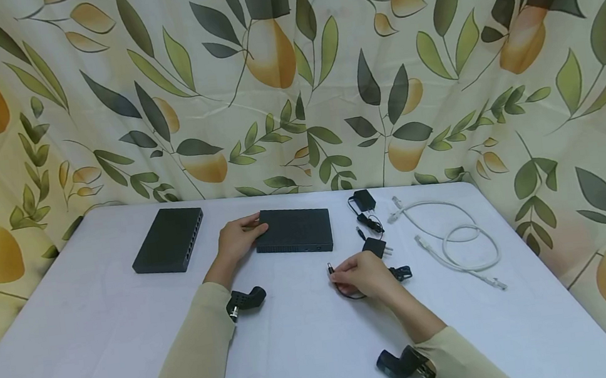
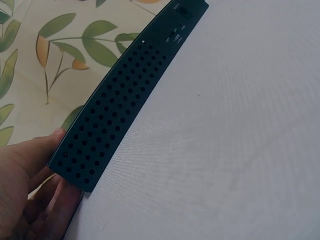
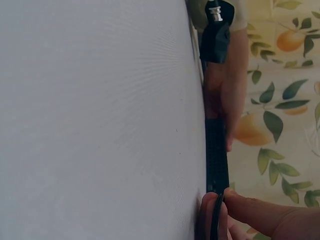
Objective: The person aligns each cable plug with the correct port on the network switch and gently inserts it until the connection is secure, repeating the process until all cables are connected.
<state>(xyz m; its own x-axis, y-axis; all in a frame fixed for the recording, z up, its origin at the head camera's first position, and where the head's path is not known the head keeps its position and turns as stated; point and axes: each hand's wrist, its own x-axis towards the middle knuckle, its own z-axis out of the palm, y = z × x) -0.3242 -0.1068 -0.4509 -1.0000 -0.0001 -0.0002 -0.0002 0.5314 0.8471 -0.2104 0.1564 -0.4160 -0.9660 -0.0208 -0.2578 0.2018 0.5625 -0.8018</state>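
Note:
A black network switch [image 1: 293, 228] lies flat in the middle of the white table. My left hand [image 1: 237, 241] grips its left end, thumb on top and fingers beneath. In the left wrist view the switch's perforated side [image 2: 115, 105] shows, with a socket and small OFF/ON lettering at the far end. My right hand [image 1: 363, 275], in front of the switch's right corner, pinches a thin black power plug [image 1: 330, 267] between thumb and fingers, tip pointing up and apart from the switch. Its cord runs down under the hand. A black power adapter [image 1: 375, 246] lies just behind that hand.
Another black switch [image 1: 167, 240], with a row of ports, lies at the left. A second power adapter [image 1: 363, 199] with a bundled cord sits at the back. White network cables [image 1: 497, 247] lie coiled at the right. A patterned curtain [image 1: 283, 122] hangs behind the table.

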